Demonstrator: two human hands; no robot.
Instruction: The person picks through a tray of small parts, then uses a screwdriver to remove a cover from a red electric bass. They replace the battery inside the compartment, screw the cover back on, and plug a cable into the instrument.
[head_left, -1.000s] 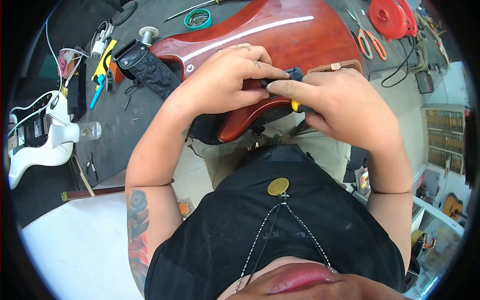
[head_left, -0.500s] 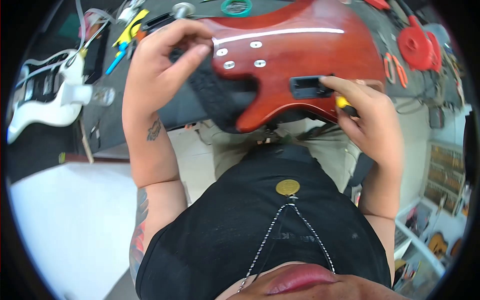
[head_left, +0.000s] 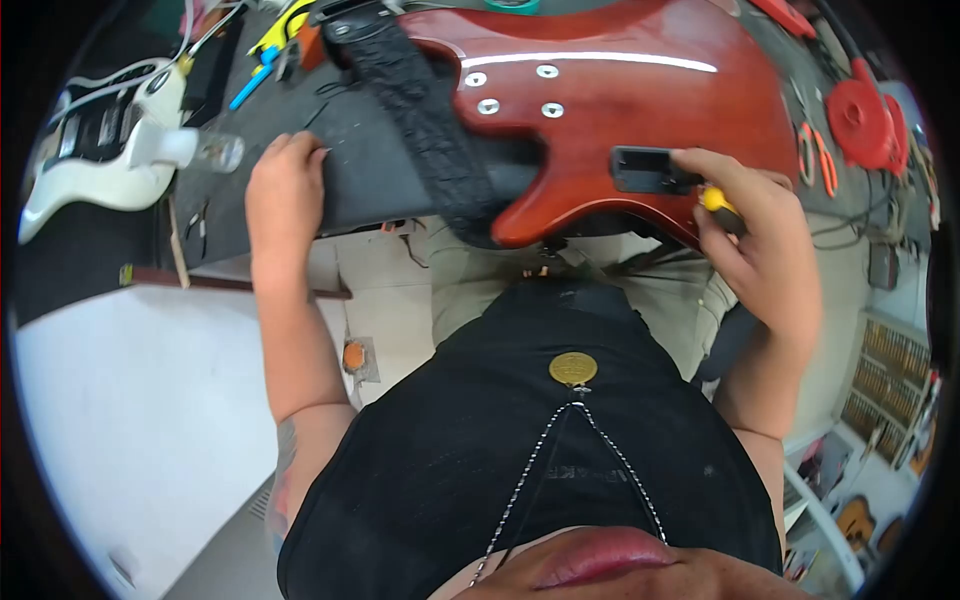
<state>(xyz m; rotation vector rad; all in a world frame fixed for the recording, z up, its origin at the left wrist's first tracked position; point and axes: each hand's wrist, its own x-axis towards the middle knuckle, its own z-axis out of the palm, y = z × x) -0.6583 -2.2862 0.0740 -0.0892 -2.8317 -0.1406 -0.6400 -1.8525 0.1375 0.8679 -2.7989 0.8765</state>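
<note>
A glossy reddish-brown guitar body [head_left: 640, 75] lies back side up on the dark bench, four-screw neck joint to the left. Set into its back is a dark rectangular compartment [head_left: 640, 172]. My right hand [head_left: 765, 225] is at that compartment's right end, thumb side toward me, its fingers closed around a short screwdriver with a yellow and black handle [head_left: 722, 208]; the tip is hidden. My left hand [head_left: 283, 185] rests at the bench's near edge, left of the guitar, fingers curled together. Whatever they pinch is too small to see. A black strap [head_left: 415, 120] crosses under the neck side.
A white guitar [head_left: 95, 160] lies at the left, with a clear-ended bottle [head_left: 205, 150] beside it. Orange-handled pliers [head_left: 825, 160] and a red reel-like tool [head_left: 865, 120] sit at the right. A blue tool [head_left: 252, 88] lies at the back left.
My left hand has moved from beside the guitar's neck joint down and left to the bench edge, its fingers now curled. The right hand stays at the compartment. The view has shifted slightly.
</note>
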